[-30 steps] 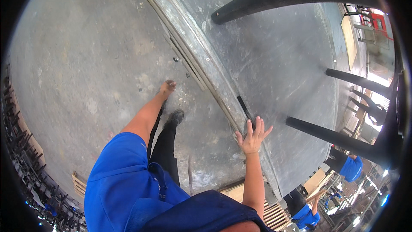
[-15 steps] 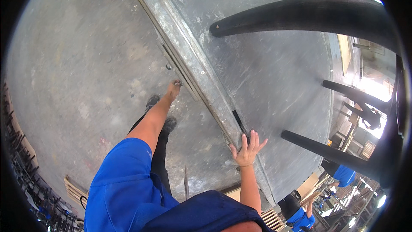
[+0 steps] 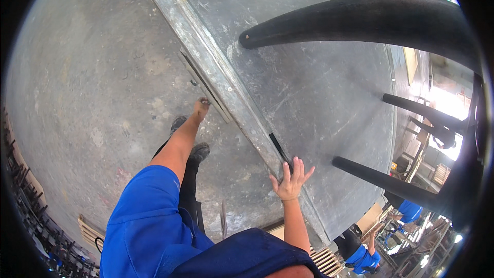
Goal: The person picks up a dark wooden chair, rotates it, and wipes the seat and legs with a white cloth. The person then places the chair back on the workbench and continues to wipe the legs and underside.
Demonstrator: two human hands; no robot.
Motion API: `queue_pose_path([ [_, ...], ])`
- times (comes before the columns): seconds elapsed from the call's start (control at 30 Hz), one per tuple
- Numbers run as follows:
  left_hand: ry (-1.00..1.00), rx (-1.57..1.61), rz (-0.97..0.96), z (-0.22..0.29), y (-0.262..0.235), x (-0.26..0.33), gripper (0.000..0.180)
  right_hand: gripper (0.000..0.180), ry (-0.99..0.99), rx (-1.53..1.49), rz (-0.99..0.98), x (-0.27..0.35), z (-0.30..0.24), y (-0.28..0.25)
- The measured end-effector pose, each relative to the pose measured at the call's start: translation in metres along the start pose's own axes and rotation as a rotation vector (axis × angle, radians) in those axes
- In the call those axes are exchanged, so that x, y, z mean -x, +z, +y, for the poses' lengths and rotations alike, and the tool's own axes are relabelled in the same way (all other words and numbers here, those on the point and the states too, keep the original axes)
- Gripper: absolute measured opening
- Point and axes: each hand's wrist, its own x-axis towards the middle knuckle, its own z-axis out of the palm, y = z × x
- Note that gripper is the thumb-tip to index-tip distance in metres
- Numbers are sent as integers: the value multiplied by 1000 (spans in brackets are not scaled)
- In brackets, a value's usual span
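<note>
My left hand [image 3: 201, 107] is lowered beside the near side of a grey metal-edged bench [image 3: 230, 89], close to a narrow strip [image 3: 208, 90] running along that side. Its fingers are curled; whatever small thing they may hold is too small to make out. My right hand [image 3: 289, 185] rests on the bench edge with its fingers stretched and spread. A thin black strip [image 3: 279, 147] lies along the edge, its lower end meeting the right fingertips and partly hidden by them.
Over the benchtop stands a large black piece of furniture with several tapering legs [image 3: 355, 20]. My shoes [image 3: 198, 152] are on the stained concrete floor [image 3: 87, 123]. At lower right, people in blue shirts [image 3: 366, 260] are near racks. A slatted wooden pallet [image 3: 325, 262] is close by.
The whole view has shifted slightly, so the bench and black legs appear a little further left. Both hands keep nearly the same places along the bench; the right fingers remain spread.
</note>
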Motion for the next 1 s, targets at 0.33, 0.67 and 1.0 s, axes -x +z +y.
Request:
queue_pose_path([
  [0.33, 212, -1666, -918, -57, -103, 126, 48, 74, 10, -10, 4, -2, -2, -3],
  [0.67, 190, -2313, -1278, -128, -195, 233, 58, 70, 9, 39, 142, -4, -7, -3],
  [1.0, 305, -2527, -1145, -166, -203, 267, 67, 62, 438, -214, 500, 85, -124, 33],
])
